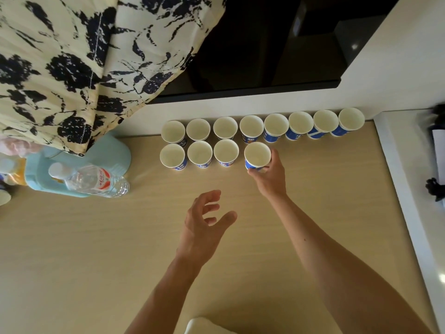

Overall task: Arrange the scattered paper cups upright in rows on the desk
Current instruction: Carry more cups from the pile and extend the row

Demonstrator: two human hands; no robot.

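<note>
Cups (pixel 262 127), white paper with blue printed sides, round rims and pale insides, standing upright in two rows on smooth light wood-grain desk (pixel 96 249). Back row of eight running along the white wall ledge, rims touching or nearly so; front row of three sitting just before its left end. Fourth cup (pixel 257 155) sitting a little right of those three, with a small gap, tilting slightly. Right hand (pixel 269 177) gripping that cup low on its near side, fingers curling around the blue wall, thumb side toward the base. Left hand (pixel 204 225) hovering over bare desk, fingers spread and loosely curved, holding nothing, well apart from the cups. Clear ribbed plastic bottle (pixel 96 180) lying at left beside a glossy pale-blue stand (pixel 113 153). Cream curtain (pixel 60 68) with dark floral print hanging above.
</note>
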